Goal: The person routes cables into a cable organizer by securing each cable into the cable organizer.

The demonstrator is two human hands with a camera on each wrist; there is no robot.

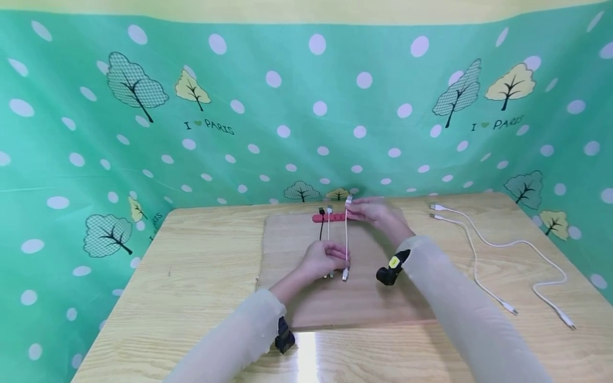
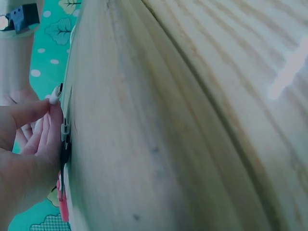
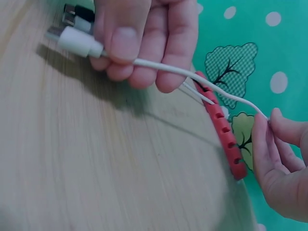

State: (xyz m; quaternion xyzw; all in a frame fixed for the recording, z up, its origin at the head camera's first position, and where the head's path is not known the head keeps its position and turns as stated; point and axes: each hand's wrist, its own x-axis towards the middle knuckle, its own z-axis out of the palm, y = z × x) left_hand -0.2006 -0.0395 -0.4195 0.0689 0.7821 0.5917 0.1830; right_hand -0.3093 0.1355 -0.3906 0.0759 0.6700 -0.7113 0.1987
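Approx. 2 of 5 cables look done. The red cable holder (image 1: 330, 217) lies near the far edge of the wooden board (image 1: 373, 314), w/ a black USB cable (image 1: 322, 229) and a thin white USB cable (image 1: 329, 230) seated side by side in slots at its L end. Their far conns. stick out past the holder; their near ends lie on the board, partly hidden by the hand.

No. 3, a white USB-C cable (image 1: 347, 234), is in hand, not in a slot: per R wrist cam it runs in the air above the holder. L hand (image 1: 325, 258) pinches it btwn thumb & fingers just behind the near conn.; R hand (image 1: 375, 213) pinches it close to the far USB-A end, right by the holder's R end.

Left over, prob.: seating this one, plus 2 loose cables on the table, R of the board, well apart from the hands, i.e. the inner white cable (image 1: 475, 263) & the outer white cable (image 1: 507, 245). Several bare slots show in the holder, so room looks OK, tho exact no. is hard to tell.
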